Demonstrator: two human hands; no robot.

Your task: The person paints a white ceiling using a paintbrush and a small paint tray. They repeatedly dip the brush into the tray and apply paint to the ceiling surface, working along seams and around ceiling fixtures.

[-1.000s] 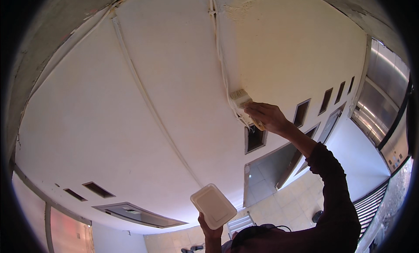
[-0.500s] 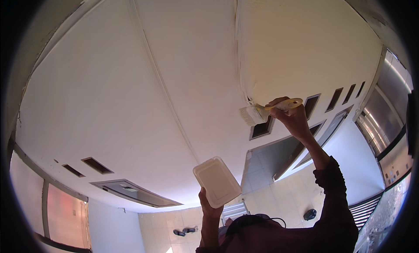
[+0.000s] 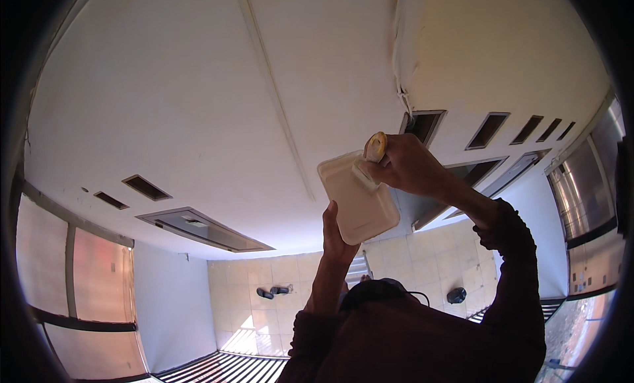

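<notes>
Apparently loading brush (image 3: 376, 146) at tray (image 3: 362, 214), gripping brush handle with right fingers (image 3: 395, 157) and clasping tray in left fingers (image 3: 330, 218). Next, probably: wipe lightly, keep tray level, lift toward wall (image 3: 165, 118).

Beige tray (image 3: 363, 211), yellow brush handle (image 3: 376, 145), maroon sleeves (image 3: 518, 264)

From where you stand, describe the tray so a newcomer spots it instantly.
In front of the large pale wall, near the picture's centre, is the left hand. It holds the tray, a cream rectangle. Unlike the yellow-handled brush in the right hand, it is broad, with rounded corners.
</notes>
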